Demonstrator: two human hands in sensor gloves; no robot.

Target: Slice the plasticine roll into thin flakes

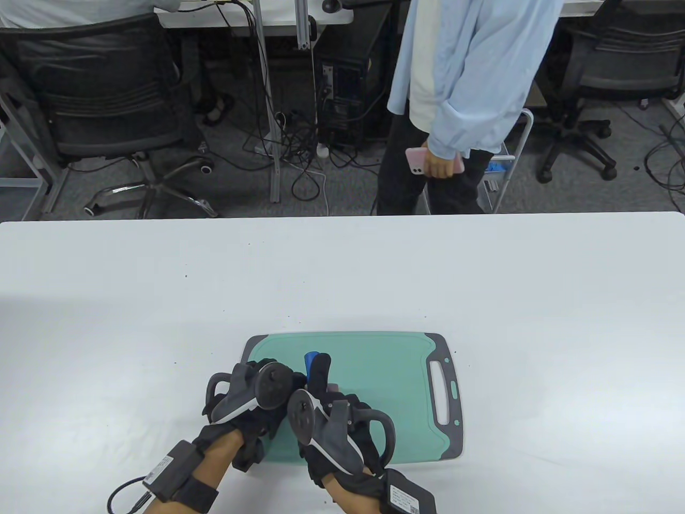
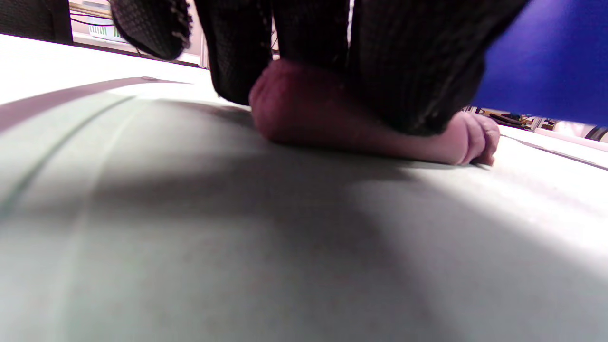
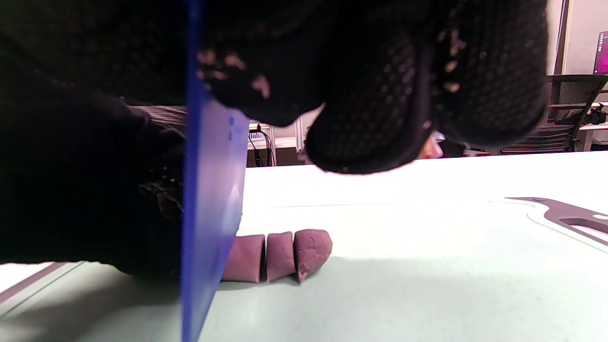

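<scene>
A purple plasticine roll [image 2: 332, 118] lies on the green cutting board [image 1: 385, 375]. My left hand [image 1: 257, 393] presses on it from above, and its gloved fingers [image 2: 403, 61] cover most of the roll. My right hand [image 1: 324, 396] grips a blue plastic knife [image 3: 209, 199]. The blade stands upright, edge down on the roll next to the left fingers. Three short purple pieces [image 3: 280, 256], with cuts between them, lie to the right of the blade. The knife tip [image 1: 310, 360] shows past the right hand. The blade also shows in the left wrist view [image 2: 546, 57].
The board's grey handle end [image 1: 444, 391] points right and also shows in the right wrist view [image 3: 570, 216]. The white table [image 1: 160, 300] stretches around the board. A person in a light blue shirt [image 1: 460, 80] stands behind the far edge, with office chairs [image 1: 101, 96] beyond.
</scene>
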